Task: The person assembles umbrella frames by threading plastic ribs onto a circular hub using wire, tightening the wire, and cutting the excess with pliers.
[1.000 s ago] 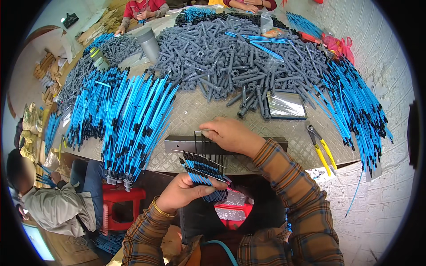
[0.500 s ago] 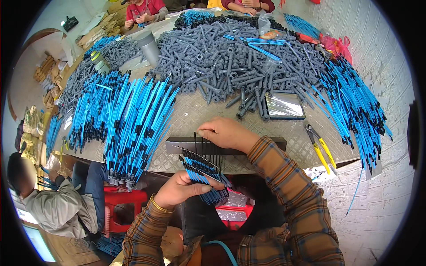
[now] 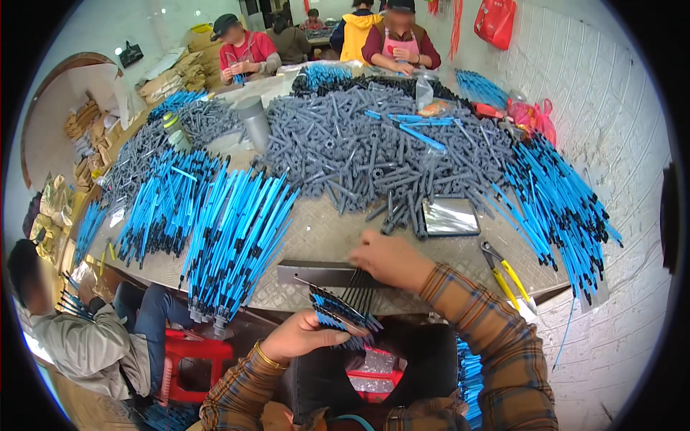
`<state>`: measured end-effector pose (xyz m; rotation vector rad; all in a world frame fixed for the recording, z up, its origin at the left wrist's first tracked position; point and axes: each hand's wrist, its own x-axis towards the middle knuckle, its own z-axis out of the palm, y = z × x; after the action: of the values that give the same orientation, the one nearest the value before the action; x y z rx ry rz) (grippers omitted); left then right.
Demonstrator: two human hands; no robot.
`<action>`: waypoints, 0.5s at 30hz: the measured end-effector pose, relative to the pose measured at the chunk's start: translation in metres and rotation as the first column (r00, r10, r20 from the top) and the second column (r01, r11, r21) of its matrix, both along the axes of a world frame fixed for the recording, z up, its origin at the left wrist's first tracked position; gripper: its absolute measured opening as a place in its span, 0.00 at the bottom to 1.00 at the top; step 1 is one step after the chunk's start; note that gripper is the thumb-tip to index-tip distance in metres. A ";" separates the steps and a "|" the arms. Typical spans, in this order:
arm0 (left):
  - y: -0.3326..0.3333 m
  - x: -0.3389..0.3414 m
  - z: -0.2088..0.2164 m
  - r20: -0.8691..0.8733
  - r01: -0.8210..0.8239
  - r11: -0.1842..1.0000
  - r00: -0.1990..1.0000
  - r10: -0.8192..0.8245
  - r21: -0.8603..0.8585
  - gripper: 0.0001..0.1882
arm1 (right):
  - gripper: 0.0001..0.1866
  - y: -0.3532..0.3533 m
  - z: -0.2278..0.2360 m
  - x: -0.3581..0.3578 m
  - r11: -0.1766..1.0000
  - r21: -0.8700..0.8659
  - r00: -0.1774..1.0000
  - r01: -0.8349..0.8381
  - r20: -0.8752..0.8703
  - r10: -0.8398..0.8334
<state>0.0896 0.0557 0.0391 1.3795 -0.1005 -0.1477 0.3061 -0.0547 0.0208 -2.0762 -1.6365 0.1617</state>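
Note:
My left hand [image 3: 300,336] grips a fanned row of thin blue-and-black rods [image 3: 329,310] in front of the table's near edge; a thin flat strip seems to run across them. Black ends of several rods reach up toward a grey metal bar [image 3: 309,274] lying along that edge. Over the bar, close to the upper tips of those black ends, is my right hand [image 3: 392,258]. Its fingers are bent together, and what they pinch, if anything, is too small or hidden.
Grey ribbed plastic plugs [image 3: 323,136] lie heaped across the table, with blue rod bundles [image 3: 233,244] at left and more rods [image 3: 557,208] at right. Yellow-handled pliers [image 3: 509,276] and a shallow box [image 3: 451,217] lie rightward. A seated co-worker [image 3: 86,345] is at left.
The view has tilted up, so more of the room and the far co-workers show. My right hand has shifted right along the bar; my left still holds the rods.

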 end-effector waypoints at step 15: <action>-0.013 -0.035 -0.008 -0.054 0.194 0.980 0.980 -0.192 0.046 0.12 | 0.17 -0.040 0.062 -0.033 0.822 -0.277 0.584 -0.497 0.594 0.553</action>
<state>0.0548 0.0425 0.0312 1.4153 -0.1904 -0.3487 0.2731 -0.0947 0.0832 -1.7060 -2.7058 -0.3708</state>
